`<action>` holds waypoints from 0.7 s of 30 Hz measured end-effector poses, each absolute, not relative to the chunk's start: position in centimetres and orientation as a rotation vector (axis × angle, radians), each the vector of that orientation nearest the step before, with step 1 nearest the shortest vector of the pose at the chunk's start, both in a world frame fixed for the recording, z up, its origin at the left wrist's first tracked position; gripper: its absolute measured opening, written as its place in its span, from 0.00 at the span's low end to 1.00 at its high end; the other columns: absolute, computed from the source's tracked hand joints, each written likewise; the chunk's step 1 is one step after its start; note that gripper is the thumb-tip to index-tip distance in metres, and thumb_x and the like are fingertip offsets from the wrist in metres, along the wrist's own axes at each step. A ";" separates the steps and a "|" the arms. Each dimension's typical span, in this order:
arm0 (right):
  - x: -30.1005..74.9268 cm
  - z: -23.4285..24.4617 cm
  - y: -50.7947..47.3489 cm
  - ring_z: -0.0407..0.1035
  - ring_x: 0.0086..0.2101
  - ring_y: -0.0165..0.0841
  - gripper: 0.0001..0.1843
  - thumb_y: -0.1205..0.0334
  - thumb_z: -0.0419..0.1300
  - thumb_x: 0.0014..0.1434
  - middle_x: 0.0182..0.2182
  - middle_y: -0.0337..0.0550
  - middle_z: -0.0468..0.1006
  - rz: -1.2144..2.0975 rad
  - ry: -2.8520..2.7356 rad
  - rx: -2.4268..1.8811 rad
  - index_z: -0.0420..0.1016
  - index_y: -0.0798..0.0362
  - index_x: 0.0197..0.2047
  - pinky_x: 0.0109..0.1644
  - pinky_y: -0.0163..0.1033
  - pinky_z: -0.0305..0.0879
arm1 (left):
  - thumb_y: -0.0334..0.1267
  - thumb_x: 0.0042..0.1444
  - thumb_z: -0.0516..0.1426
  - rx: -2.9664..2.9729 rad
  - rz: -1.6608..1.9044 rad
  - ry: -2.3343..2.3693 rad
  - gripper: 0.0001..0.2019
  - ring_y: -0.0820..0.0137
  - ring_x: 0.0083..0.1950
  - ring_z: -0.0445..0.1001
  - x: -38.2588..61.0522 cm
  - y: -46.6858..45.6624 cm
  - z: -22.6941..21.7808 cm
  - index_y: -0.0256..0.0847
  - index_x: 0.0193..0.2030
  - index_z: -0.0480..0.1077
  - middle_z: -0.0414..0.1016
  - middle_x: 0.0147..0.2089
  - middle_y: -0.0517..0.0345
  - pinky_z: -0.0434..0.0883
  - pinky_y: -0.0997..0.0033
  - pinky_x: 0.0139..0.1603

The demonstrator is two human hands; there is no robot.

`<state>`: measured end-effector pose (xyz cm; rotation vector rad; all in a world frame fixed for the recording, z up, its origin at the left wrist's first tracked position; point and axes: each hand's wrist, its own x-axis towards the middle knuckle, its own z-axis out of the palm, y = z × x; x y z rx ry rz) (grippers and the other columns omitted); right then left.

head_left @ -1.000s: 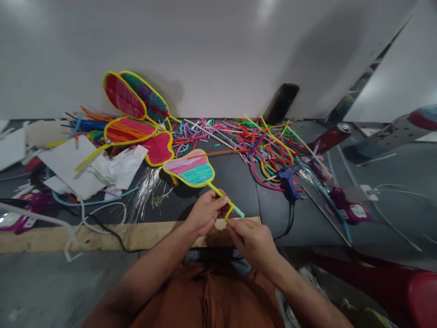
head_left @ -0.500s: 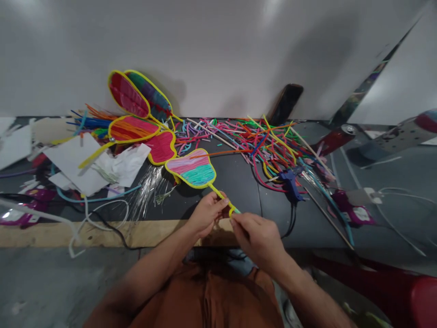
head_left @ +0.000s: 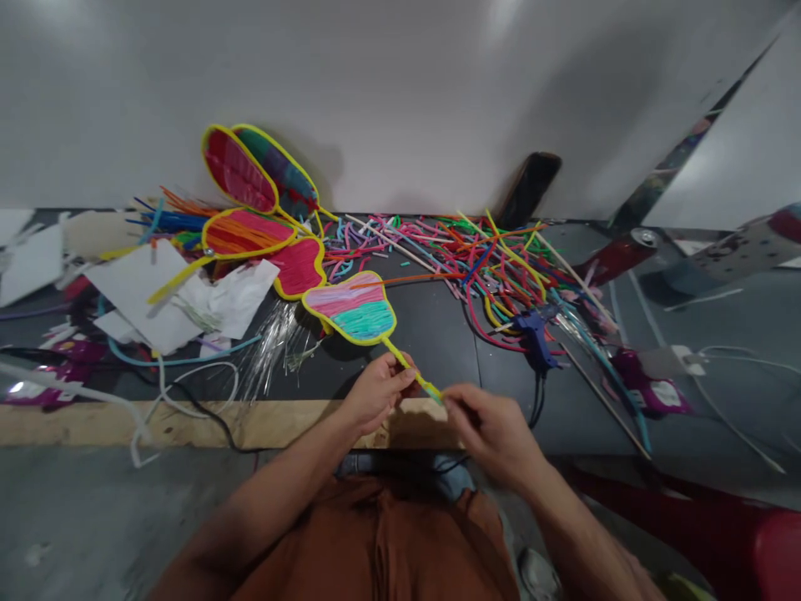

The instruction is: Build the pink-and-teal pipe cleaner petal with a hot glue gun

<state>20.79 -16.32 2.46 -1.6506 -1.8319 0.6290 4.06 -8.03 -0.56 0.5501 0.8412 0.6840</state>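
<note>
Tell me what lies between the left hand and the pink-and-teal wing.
In the head view, a short stretch of yellow stem runs between the left hand and the wing.

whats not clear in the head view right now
In the head view:
Part of the yellow stem: hidden by the left hand's fingers.
The stem's far tip: covered by the right hand's fingertips.
Print on the right-side purple pack: too small and blurred.
Red object: cut off by the right edge.

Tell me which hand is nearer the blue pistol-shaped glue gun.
Right. The right hand is below-left of the glue gun in view; the left hand is farther left, pinching the yellow fuzzy stem.
</note>
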 end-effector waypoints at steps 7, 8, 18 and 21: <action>22.4 0.9 -14.2 0.74 0.38 0.34 0.17 0.68 0.52 0.55 0.39 0.48 0.80 0.904 -1.956 -1.633 0.75 0.53 0.46 0.42 0.38 0.68 | 0.37 0.37 0.71 0.490 0.688 0.809 0.19 0.77 0.27 0.70 3.3 -8.4 -0.7 0.36 0.33 0.67 0.71 0.28 0.63 0.68 0.77 0.31; 22.1 0.7 -14.2 0.73 0.42 0.35 0.21 0.68 0.53 0.54 0.45 0.49 0.78 0.942 -1.898 -1.567 0.72 0.53 0.52 0.46 0.40 0.68 | 0.37 0.38 0.71 0.491 0.704 0.806 0.19 0.78 0.27 0.70 3.2 -8.4 -0.7 0.36 0.33 0.67 0.71 0.28 0.63 0.67 0.77 0.31; 17.7 -1.5 -15.5 0.63 0.21 0.24 0.18 0.47 0.61 0.55 0.26 0.40 0.77 1.512 -1.023 -1.363 0.76 0.55 0.37 0.25 0.30 0.62 | 0.37 0.37 0.71 0.449 0.714 0.762 0.20 0.79 0.25 0.68 3.2 -8.0 0.3 0.38 0.33 0.66 0.69 0.28 0.64 0.65 0.79 0.27; 15.9 -1.3 -15.5 0.65 0.21 0.24 0.21 0.45 0.65 0.50 0.26 0.41 0.78 1.717 -0.780 -1.252 0.76 0.55 0.37 0.25 0.30 0.63 | 0.37 0.37 0.71 0.466 0.712 0.786 0.19 0.79 0.25 0.67 3.5 -7.9 0.2 0.38 0.33 0.67 0.69 0.27 0.64 0.63 0.79 0.25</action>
